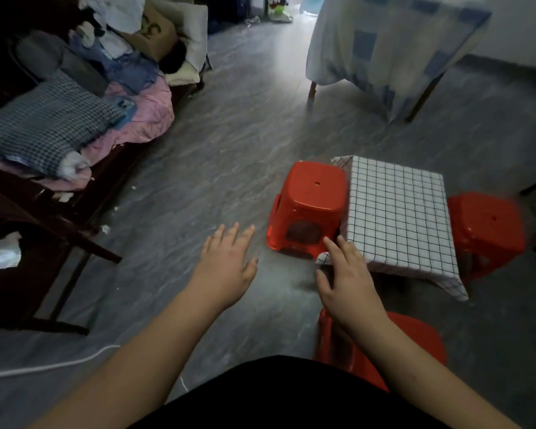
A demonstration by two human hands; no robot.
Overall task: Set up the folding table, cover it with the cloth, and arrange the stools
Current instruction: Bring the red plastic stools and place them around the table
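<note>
A small low table stands on the floor under a white cloth with a black grid (398,212). Three red plastic stools surround it: one (308,209) against its left side, one (486,230) at its right, one (415,342) in front of it, below my right arm. My left hand (226,261) hovers over the bare floor with fingers spread and holds nothing. My right hand (347,280) is flat with straight fingers, its fingertips near the cloth's front left corner; whether they touch it is unclear.
A dark wooden bench (75,193) heaped with clothes and bedding runs along the left. A bigger table under a blue-checked cloth (384,51) stands at the back right. A white cable (59,363) lies on the grey floor at lower left.
</note>
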